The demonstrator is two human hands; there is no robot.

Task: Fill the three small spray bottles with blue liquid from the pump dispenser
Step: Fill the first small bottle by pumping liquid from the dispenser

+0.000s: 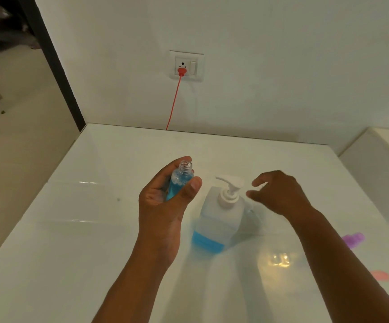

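My left hand (165, 201) grips a small clear spray bottle (179, 183), uncapped and tilted, holding blue liquid with foam near its neck. The pump dispenser (219, 220) stands on the white table just to the right, with a white pump head (230, 183) whose spout points left toward the bottle. A shallow layer of blue liquid sits at the dispenser's bottom. My right hand (279, 194) hovers blurred just right of the pump head, fingers loosely curled, holding nothing. Something small and clear lies behind the dispenser, partly hidden.
The glossy white table (77, 229) ends against a white wall. A red cord (173, 103) runs from a wall socket down behind the table. A purple thing (353, 238) and a pink thing (379, 275), both blurred, lie at the table's right edge. A white block stands at the right.
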